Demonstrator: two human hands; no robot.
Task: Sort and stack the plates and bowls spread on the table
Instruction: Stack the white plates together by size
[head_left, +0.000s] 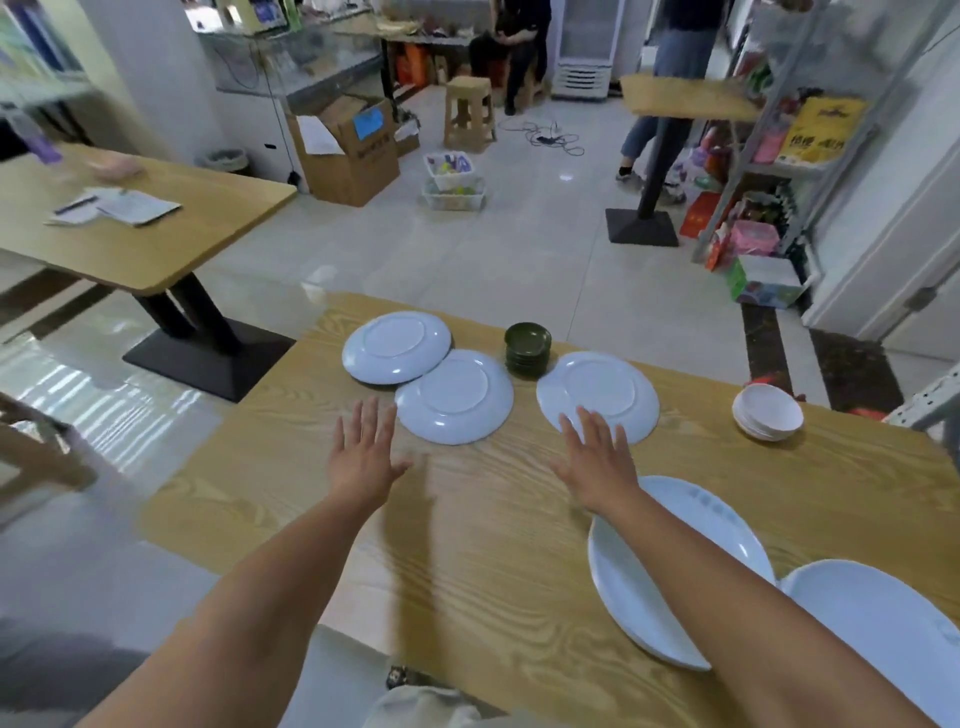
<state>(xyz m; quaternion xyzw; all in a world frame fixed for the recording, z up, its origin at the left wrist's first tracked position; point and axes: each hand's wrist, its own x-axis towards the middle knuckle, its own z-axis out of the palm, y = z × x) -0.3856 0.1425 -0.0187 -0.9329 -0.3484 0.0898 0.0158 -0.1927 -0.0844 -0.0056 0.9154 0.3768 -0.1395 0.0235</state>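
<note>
Both bare hands reach forward over a wooden table (467, 545), fingers spread, holding nothing. The left hand (363, 457) hovers with its fingertips just beside an upturned white plate (454, 397); beyond that, another upturned plate (396, 347) overlaps its far rim. The right hand (597, 462) has fingertips over the near edge of a third upturned plate (597, 392). Between the hands, farther off, stands a stack of dark green bowls (528, 349). Right of the right hand sits a stack of small white bowls (768, 413). Under the right forearm lies a large white plate (675, 571).
</note>
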